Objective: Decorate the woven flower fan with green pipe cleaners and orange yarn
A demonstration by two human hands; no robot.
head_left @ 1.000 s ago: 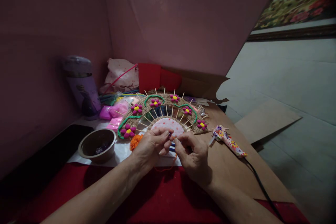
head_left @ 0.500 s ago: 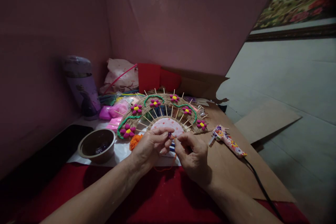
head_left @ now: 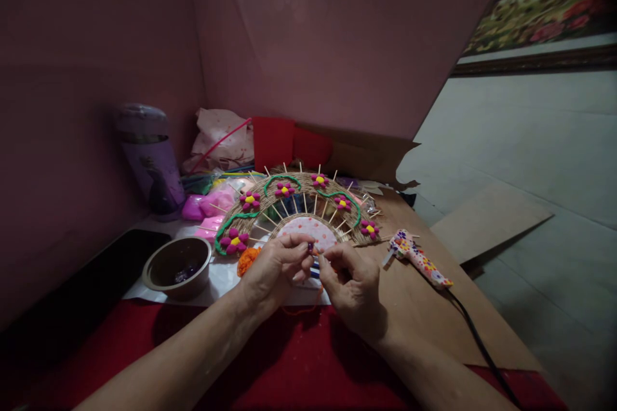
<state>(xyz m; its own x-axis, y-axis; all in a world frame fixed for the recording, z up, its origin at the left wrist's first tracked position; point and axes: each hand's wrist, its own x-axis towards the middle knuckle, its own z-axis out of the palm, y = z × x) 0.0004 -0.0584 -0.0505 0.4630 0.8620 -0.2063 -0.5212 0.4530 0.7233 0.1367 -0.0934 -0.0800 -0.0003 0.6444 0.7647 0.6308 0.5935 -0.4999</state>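
Observation:
My left hand (head_left: 284, 261) pinches a small dark purple bead (head_left: 310, 247) between thumb and finger. Close beside it, my right hand (head_left: 351, 276) has its fingertips closed on orange yarn (head_left: 313, 308), which hangs in a loop below both hands. An orange ball of yarn (head_left: 247, 261) lies left of my left hand. Behind the hands rests a woven twine fan shape (head_left: 301, 181) with wooden sticks, magenta flowers and green curls. Farther left, a brown bowl (head_left: 153, 279) holds dark shiny beads (head_left: 187, 272).
A purple tumbler (head_left: 153, 170) stands at the back left, beside pink packets (head_left: 216, 202). A black phone-like slab (head_left: 108, 270) lies at the left. On the cardboard (head_left: 448, 314) at the right is a flower-patterned glue gun (head_left: 424, 263) with a black cord.
The purple bead shows a little more clearly between my fingertips. Both hands have barely moved.

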